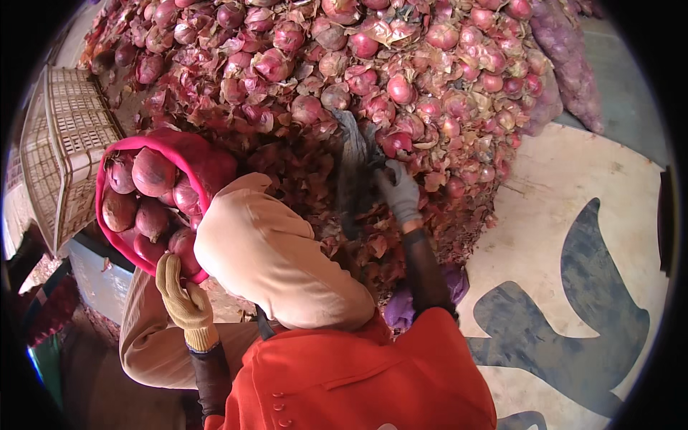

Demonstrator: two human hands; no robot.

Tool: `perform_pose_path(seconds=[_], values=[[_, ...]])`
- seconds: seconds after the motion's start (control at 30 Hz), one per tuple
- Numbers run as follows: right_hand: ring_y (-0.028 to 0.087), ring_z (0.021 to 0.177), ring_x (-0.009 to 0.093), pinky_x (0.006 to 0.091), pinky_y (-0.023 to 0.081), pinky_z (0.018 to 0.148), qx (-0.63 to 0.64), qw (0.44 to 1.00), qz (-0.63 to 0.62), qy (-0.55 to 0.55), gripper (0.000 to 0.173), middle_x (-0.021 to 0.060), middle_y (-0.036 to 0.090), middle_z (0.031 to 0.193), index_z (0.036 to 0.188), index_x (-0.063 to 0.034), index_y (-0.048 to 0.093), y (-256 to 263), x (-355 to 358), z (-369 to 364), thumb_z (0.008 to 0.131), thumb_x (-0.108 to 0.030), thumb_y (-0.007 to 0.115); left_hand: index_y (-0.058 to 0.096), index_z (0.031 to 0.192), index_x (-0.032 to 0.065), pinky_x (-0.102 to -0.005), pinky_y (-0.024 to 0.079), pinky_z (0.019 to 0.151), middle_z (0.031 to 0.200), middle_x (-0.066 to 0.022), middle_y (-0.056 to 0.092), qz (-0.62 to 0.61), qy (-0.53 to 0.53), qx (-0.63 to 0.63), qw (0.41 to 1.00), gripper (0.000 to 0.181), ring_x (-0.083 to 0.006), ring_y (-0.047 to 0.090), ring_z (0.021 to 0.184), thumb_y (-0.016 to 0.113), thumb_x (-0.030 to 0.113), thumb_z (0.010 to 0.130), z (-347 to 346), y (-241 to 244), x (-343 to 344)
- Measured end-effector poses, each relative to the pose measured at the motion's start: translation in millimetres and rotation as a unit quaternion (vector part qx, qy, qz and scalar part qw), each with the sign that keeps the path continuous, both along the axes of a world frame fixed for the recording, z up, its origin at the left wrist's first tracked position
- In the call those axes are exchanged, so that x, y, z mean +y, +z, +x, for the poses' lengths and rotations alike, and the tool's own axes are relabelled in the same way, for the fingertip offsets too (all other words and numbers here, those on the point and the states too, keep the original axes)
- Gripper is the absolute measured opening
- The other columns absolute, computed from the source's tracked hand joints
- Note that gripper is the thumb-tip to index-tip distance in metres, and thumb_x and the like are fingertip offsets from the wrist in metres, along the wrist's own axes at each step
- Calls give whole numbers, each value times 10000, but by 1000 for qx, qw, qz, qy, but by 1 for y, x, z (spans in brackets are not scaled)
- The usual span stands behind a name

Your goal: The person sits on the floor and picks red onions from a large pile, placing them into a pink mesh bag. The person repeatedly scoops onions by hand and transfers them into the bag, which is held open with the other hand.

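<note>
My left hand (185,303), in a yellow knit glove, lies at the lower rim of a red fabric bag (115,242). Its fingertips reach over the rim against the red onions (153,172) inside; whether they grip the rim is unclear. My right hand (399,193), in a grey glove, is low over the front of a large onion heap (333,64), with its fingers somewhat apart. Just left of it hangs or lies a dark strip of cloth or plastic (352,145), blurred at its lower end. Contact between hand and strip cannot be made out.
A beige plastic crate (80,134) stands at the left. Loose onion skins (301,177) cover the ground before the heap. Filled purple mesh sacks (570,64) lie at the upper right, beside a pale board with dark shapes (543,177). Purple netting (400,306) lies near my right forearm.
</note>
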State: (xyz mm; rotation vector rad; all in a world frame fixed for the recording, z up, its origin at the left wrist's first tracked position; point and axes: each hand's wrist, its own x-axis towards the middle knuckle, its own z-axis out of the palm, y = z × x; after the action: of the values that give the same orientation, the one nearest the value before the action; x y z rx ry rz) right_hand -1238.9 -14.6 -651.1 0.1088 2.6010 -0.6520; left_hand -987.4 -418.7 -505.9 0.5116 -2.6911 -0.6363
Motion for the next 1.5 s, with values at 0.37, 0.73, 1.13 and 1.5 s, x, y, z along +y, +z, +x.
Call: perform_pose_path(seconds=[0.37,0.73,1.13,1.5], values=[[549,1108,429,501,498,930,124,970,56,202,545,232,482,1359,1315,-191,572,-59,-23,68,803,-310,714,520,1360,-76,-453,410,1109,1378,-241,550,-35,-20,-6,999,487,-394,522,1295,418,12,892,0,-4,-1],[592,1140,412,507,507,915,7,998,6,65,531,216,582,1264,1374,-158,521,-13,39,75,910,-394,625,525,1365,-67,-448,412,1110,1378,-241,559,-45,-16,-5,999,500,-395,528,1297,434,-43,874,3,0,0],[622,1125,437,533,498,941,-160,805,-466,-329,847,272,610,1261,1450,-49,452,-40,-29,14,818,-553,704,550,1351,-18,-403,480,1042,1349,-213,576,-12,-6,-47,999,559,-374,576,1244,463,-98,805,-7,20,5],[567,1218,458,510,557,840,-94,514,-829,-198,784,177,572,1384,1475,-112,422,112,27,-37,911,-648,516,548,1363,-48,-392,401,1129,1457,-184,483,206,-49,146,966,545,-295,489,1344,546,-67,818,-51,76,15]])
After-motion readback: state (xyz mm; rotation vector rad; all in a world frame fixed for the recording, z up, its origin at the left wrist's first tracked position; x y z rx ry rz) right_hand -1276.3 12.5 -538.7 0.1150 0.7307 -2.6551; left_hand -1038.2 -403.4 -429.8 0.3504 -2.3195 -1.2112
